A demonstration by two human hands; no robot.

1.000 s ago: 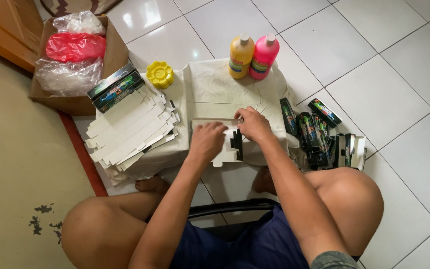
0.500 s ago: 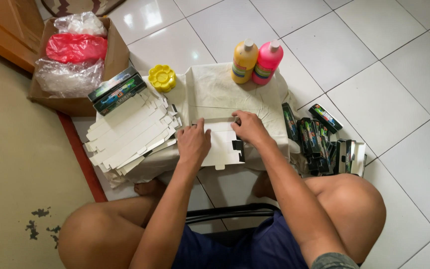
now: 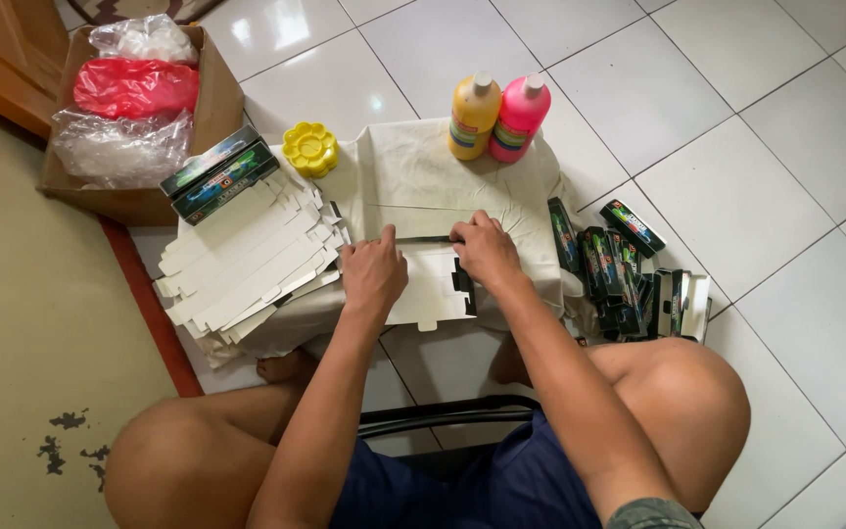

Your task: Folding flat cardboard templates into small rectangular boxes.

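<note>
Flat white carton [image 3: 428, 284] pressed under both hands, left hand [image 3: 374, 276], right hand [image 3: 487, 250], at its upper fold edge, bare cloth [image 3: 413, 176] beyond

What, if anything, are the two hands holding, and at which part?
Both hands press a flat white carton blank on the cloth. The left hand is at its left part, the right hand at its upper right edge, fingers along the fold.

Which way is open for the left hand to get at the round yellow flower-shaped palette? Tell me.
Probably yes: the left hand rests on the flat white carton, and only cloth and low stacked white blanks lie between it and the yellow palette.
</note>
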